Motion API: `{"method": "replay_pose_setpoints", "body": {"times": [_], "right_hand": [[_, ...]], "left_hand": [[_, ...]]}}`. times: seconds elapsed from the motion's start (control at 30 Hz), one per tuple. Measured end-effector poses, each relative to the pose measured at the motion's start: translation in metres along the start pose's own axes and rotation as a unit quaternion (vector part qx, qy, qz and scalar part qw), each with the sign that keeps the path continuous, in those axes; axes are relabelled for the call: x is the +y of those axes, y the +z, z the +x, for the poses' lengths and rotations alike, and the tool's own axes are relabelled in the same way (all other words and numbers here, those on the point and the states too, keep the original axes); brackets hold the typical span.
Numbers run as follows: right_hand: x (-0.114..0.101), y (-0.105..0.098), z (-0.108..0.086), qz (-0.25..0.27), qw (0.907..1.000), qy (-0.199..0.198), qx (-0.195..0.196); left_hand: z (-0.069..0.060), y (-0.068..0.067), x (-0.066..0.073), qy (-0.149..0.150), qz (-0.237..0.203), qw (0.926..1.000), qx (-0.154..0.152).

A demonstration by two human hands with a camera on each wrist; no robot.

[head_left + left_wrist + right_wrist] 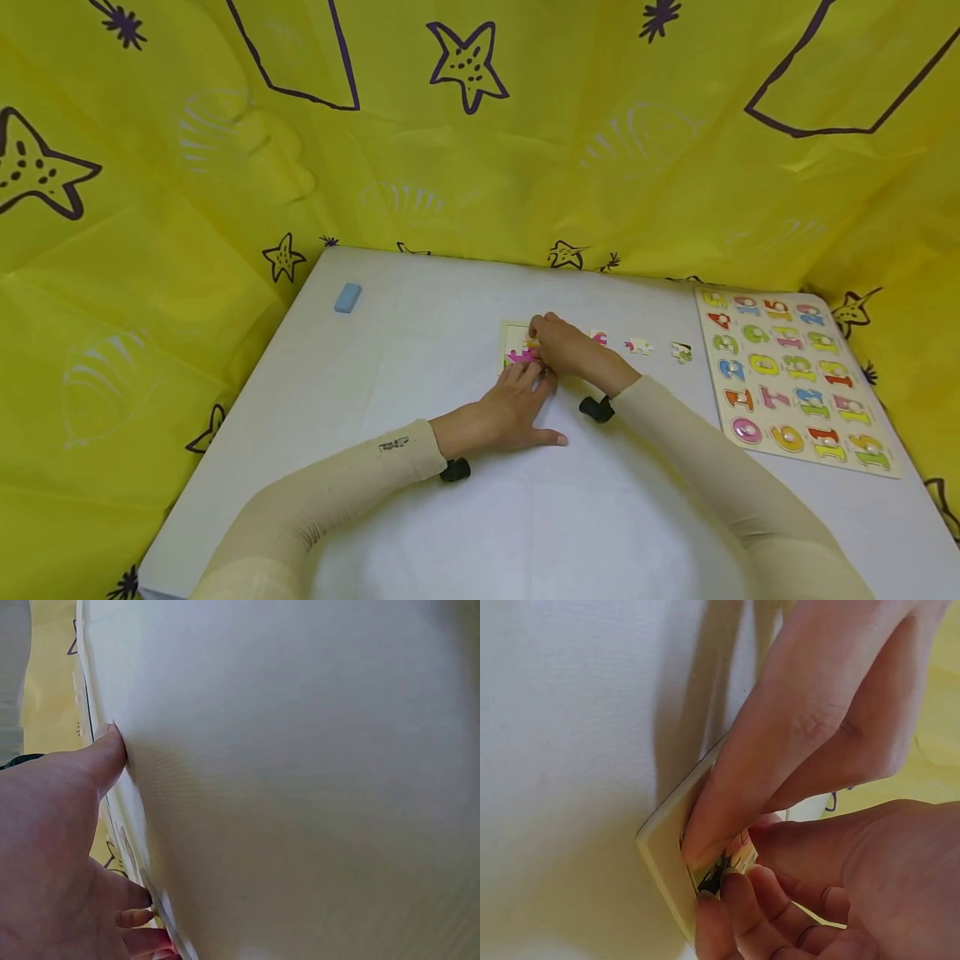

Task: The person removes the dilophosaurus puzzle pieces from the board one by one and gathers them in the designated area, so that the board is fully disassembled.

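A small jigsaw tray with a pale wooden rim lies on the white table, pink and yellow pieces partly showing inside it. My left hand rests at its near edge, fingers extended onto the tray and thumb spread out to the side. Over the tray's right part, my right hand bends its fingers and thumb close together. In the right wrist view they pinch a small puzzle piece, dark and yellow, mostly covered by the fingertips. The left index finger presses right beside it.
Loose puzzle pieces lie right of the tray, among them a pink-marked piece and a green-and-dark piece. A number puzzle board covers the table's right side. A blue block sits at the far left. Yellow patterned cloth hangs behind.
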State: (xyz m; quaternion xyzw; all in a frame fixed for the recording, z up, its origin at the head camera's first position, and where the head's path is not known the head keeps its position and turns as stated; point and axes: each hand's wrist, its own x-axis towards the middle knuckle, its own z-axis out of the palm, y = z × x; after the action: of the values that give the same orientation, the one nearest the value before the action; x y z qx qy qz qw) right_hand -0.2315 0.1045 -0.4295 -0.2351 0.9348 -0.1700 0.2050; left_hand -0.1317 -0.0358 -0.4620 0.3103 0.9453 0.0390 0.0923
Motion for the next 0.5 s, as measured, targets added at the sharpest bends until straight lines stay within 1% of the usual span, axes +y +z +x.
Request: {"method": "replay_pose_setpoints", "body": {"times": [0.23, 0.5], "right_hand": [[0.0, 0.0008, 0.0014, 0.026, 0.9995, 0.014, -0.012], [0.0005, 0.0001, 0.0015, 0.029, 0.9994, 0.012, -0.014]], "left_hand": [[0.0011, 0.0003, 0.0004, -0.002, 0.013, 0.9999, -0.001], [0.0002, -0.0005, 0.0008, -0.004, 0.012, 0.9999, -0.003]]}}
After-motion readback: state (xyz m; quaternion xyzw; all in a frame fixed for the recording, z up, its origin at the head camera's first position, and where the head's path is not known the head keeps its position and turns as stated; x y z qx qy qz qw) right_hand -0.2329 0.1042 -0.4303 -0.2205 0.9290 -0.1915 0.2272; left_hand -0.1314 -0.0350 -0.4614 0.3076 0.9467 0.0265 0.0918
